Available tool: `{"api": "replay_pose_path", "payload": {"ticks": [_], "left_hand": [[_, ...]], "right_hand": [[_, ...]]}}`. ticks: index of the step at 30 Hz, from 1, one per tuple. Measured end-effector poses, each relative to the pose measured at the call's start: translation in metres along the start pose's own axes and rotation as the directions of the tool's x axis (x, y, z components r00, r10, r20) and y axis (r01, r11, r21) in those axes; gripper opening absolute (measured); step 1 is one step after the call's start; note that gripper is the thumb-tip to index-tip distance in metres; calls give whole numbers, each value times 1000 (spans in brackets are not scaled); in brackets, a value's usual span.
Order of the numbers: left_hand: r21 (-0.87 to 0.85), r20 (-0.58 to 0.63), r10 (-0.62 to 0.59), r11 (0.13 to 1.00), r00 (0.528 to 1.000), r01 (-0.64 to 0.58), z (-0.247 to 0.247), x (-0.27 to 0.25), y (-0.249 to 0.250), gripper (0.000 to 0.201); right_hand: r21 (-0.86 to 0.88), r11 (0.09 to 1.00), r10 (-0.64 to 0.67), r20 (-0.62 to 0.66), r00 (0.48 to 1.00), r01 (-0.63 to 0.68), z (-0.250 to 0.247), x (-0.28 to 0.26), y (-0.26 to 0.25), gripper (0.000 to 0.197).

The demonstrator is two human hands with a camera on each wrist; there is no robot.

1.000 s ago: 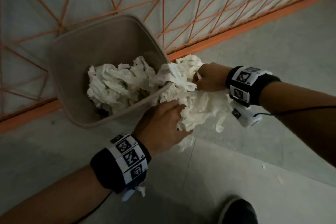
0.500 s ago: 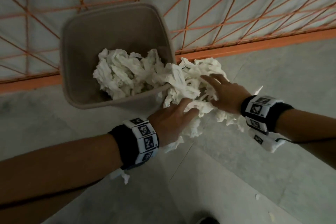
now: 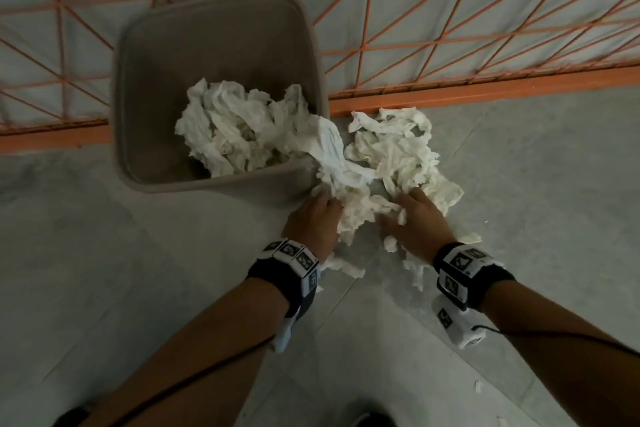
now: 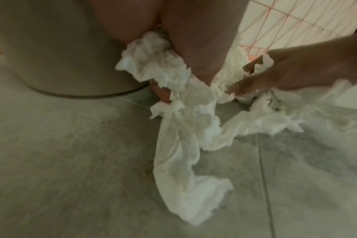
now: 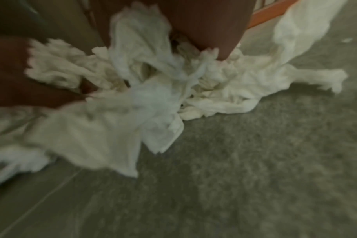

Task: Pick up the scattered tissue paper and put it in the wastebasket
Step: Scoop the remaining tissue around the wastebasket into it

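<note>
A taupe wastebasket (image 3: pixel 221 184) stands against an orange grid fence and holds crumpled white tissue (image 3: pixel 235 128). One strand (image 3: pixel 329 146) drapes over its right rim onto a loose tissue pile (image 3: pixel 391 156) on the floor beside it. My left hand (image 3: pixel 315 218) is at the pile's near left edge. In the left wrist view its fingers curl round a bunch of tissue (image 4: pixel 183 128) beside the wastebasket (image 4: pixel 61 56). My right hand (image 3: pixel 415 218) rests on the pile's near right edge, fingers fairly straight (image 4: pixel 285 74). The right wrist view is blurred and shows tissue (image 5: pixel 153 104) under my fingers.
The orange fence rail (image 3: pixel 485 94) runs along the floor behind the pile. Small tissue scraps (image 3: pixel 349 269) lie between my wrists and another (image 3: pixel 478 386) at the lower right. Dark shoe tips (image 3: pixel 374 419) show at the bottom edge. The floor is grey tile.
Both hands have come down from the basket's rim to the floor. The bundle held up at the rim now lies spread beside the basket, one strand still over the rim.
</note>
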State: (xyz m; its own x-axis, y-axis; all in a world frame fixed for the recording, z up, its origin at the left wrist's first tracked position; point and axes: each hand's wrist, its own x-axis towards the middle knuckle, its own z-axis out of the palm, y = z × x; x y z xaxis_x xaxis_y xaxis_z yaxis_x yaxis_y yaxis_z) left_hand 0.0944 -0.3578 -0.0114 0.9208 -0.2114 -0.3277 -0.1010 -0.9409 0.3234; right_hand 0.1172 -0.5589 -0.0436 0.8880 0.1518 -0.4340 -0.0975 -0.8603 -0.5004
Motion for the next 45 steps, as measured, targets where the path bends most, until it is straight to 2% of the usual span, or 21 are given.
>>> {"api": "replay_pose_path", "payload": {"ticks": [6, 8, 10, 12, 14, 15, 17, 18, 20, 22, 24, 26, 27, 30, 33, 35, 36, 39, 40, 42, 45], "left_hand": [[-272, -109, -78, 961, 991, 46, -13, -48, 6, 37], [-392, -157, -150, 917, 976, 78, -16, -68, 5, 41], [-500, -185, -230, 859, 955, 110, -15, -91, 2, 43], [-595, -182, -306, 791, 934, 143, -11, -112, -1, 46], [-670, -208, -393, 724, 896, 162, -11, -131, -3, 39], [-713, -221, -453, 680, 864, 174, -11, -139, -5, 34], [-790, -222, -585, 577, 780, 208, -7, -154, -11, 28], [-803, -221, -637, 549, 738, 233, -1, -160, -17, 26], [-757, -207, -704, 555, 679, 345, 16, -173, -33, 27], [-641, -156, -731, 586, 664, 495, 34, -181, -47, 33], [-599, -79, -758, 555, 647, 578, 50, -186, -54, 43], [-607, -27, -778, 512, 628, 608, 60, -189, -59, 48], [-596, -8, -775, 511, 632, 619, 64, -190, -62, 48], [-538, 34, -734, 558, 678, 631, 71, -190, -72, 51], [-621, 59, -745, 494, 664, 609, 60, -183, -80, 48], [-660, -6, -731, 515, 682, 546, 41, -169, -78, 46], [-666, -64, -705, 557, 706, 496, 32, -160, -75, 48], [-476, -176, -509, 793, 843, 379, 5, -128, -57, 38], [-437, -187, -441, 838, 878, 328, -3, -117, -49, 37], [-432, -198, -331, 874, 923, 221, -14, -98, -30, 42], [-415, -182, -189, 904, 965, 99, -17, -73, -8, 56]], "right_hand": [[157, 986, 67, -10, 998, -64, -13, -3, -8, 26], [137, 990, -14, -54, 998, 21, -18, -11, -12, 26], [126, 988, -78, -109, 991, 92, -19, -19, -22, 31], [145, 979, -120, -147, 982, 142, -20, -25, -33, 53], [149, 974, -146, -157, 977, 169, -19, -25, -44, 76], [162, 975, -131, -145, 981, 154, -18, -23, -48, 81], [226, 974, -8, -71, 997, 24, -15, -18, -57, 76], [228, 973, 56, -36, 998, -46, -14, -17, -60, 71], [144, 987, 72, -23, 997, -68, -13, -15, -61, 55], [71, 998, 3, -17, 1000, -1, -14, -17, -63, 39], [39, 997, -61, 10, 998, 61, -14, -20, -66, 41], [52, 995, -83, 49, 995, 81, -10, -19, -67, 41], [47, 996, -76, 67, 995, 73, -5, -19, -66, 46], [-83, 993, -67, 144, 987, 79, 14, -24, -63, 84], [-261, 962, -18, 230, 973, 80, 37, -43, -59, 97], [-318, 945, -14, 215, 976, 83, 50, -56, -58, 91], [-321, 943, -30, 196, 980, 93, 55, -60, -56, 82], [-304, 944, -70, 191, 979, 127, 60, -66, -49, 61], [-301, 945, -68, 198, 978, 127, 58, -68, -47, 59], [-271, 951, -117, 138, 984, 151, 52, -72, -43, 54], [-39, 989, -143, -65, 988, 141, 37, -72, -36, 37]]}}
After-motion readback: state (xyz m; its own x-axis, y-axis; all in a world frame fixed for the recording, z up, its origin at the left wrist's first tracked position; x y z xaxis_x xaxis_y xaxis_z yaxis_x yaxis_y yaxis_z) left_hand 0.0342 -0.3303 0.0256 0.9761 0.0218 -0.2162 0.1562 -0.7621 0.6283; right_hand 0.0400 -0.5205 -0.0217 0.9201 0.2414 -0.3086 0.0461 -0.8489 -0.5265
